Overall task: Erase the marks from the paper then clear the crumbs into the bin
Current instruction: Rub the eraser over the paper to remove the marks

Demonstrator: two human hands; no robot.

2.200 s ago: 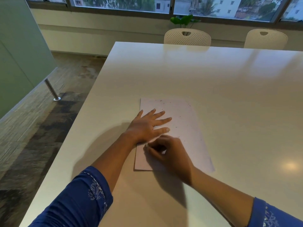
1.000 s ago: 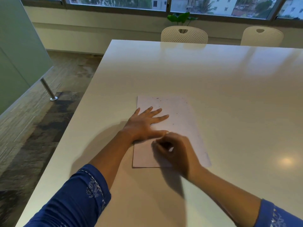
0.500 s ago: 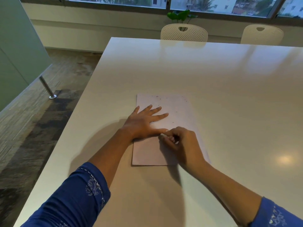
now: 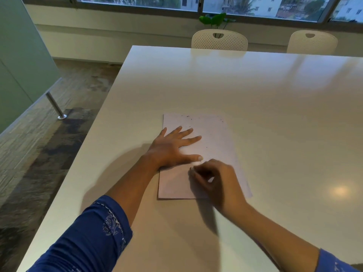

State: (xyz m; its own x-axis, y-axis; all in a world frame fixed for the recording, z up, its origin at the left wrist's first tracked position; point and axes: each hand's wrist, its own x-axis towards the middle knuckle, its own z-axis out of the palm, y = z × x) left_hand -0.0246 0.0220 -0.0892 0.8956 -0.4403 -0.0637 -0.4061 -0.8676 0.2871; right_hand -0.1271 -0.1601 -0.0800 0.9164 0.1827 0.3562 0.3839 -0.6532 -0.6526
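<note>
A sheet of white paper (image 4: pixel 218 138) lies on the white table (image 4: pixel 255 91). Small dark eraser crumbs (image 4: pixel 204 119) are scattered over its far half. My left hand (image 4: pixel 172 148) rests flat on the paper's left side, fingers spread, pinning it. My right hand (image 4: pixel 216 179) is blurred with motion over the near half of the sheet, its fingers pinched together on something small; a bit of white shows between them, likely an eraser, mostly hidden. No bin is in view.
The table's left edge (image 4: pixel 94 138) drops to a dark patterned floor. Two white chairs (image 4: pixel 219 40) (image 4: pixel 312 41) stand at the far side under the windows. A metal leg (image 4: pixel 56 107) is fixed to the floor at the left.
My right hand has slid back and forth across the near part of the paper, right and then left again. My left hand has stayed flat in place.
</note>
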